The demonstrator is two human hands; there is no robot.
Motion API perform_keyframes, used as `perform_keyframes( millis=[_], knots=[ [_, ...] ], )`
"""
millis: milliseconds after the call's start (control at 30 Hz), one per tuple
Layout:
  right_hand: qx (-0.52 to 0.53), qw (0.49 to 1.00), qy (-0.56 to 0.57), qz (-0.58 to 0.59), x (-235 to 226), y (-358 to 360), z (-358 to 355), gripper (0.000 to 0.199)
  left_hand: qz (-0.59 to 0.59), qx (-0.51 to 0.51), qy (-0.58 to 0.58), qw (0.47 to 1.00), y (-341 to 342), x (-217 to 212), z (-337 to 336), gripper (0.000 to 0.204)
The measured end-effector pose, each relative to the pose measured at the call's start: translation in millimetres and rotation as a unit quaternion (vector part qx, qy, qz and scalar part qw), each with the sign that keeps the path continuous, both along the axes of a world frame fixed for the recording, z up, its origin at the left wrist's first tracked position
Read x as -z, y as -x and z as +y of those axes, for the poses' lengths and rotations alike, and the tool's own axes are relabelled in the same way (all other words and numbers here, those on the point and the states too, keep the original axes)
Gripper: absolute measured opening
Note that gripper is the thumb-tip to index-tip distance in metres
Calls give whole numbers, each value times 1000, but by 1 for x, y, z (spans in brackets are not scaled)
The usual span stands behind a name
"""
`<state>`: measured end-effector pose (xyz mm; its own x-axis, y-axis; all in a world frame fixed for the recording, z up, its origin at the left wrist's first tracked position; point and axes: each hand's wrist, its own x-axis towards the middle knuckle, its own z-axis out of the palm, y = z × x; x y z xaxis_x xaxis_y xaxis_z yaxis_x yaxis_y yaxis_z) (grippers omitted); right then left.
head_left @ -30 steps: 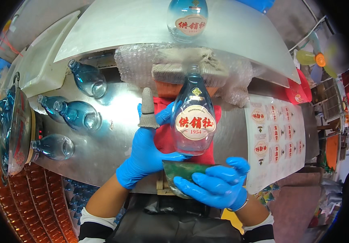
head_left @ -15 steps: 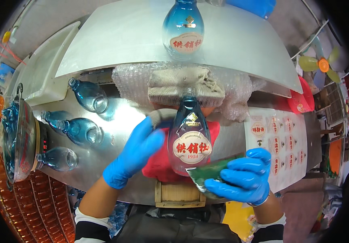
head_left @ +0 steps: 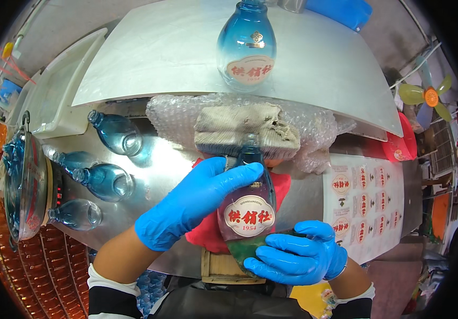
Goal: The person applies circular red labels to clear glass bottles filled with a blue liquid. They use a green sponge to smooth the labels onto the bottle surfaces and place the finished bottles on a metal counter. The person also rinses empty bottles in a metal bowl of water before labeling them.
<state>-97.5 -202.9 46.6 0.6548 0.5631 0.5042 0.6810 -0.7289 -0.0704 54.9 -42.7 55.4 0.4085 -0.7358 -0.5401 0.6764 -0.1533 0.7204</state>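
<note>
A blue glass bottle (head_left: 248, 204) with a round white-and-red label lies on a red cloth (head_left: 213, 234), its neck pointing away toward a folded grey rag (head_left: 245, 130). My left hand (head_left: 194, 199), in a blue glove, grips the bottle's shoulder and neck. My right hand (head_left: 295, 255), also gloved in blue, presses a green cloth (head_left: 245, 247) against the bottle's base just under the label.
Three unlabelled blue bottles (head_left: 106, 178) lie at the left on the metal table (head_left: 165, 165). A labelled bottle (head_left: 246, 45) stands on the white board (head_left: 314, 64) at the back. A sheet of round labels (head_left: 364, 204) lies at the right. Bubble wrap (head_left: 314, 127) sits under the rag.
The bottle has been lowered from upright onto the red cloth. My left hand moved from beside it up over its neck; my right hand with the green cloth shifted right and down to the base.
</note>
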Motion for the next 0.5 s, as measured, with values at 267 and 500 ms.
perform_keyframes(
  millis=[267, 500],
  knots=[
    [-19, 999, -50, -3, -3, -2, 2, 32, 83, -82, 129, 985, 3, 8, -2, 40],
    [11, 998, -40, 39, -11, 3, 1, 29, 97, -53, 100, 989, -2, 12, -1, 36]
  ],
)
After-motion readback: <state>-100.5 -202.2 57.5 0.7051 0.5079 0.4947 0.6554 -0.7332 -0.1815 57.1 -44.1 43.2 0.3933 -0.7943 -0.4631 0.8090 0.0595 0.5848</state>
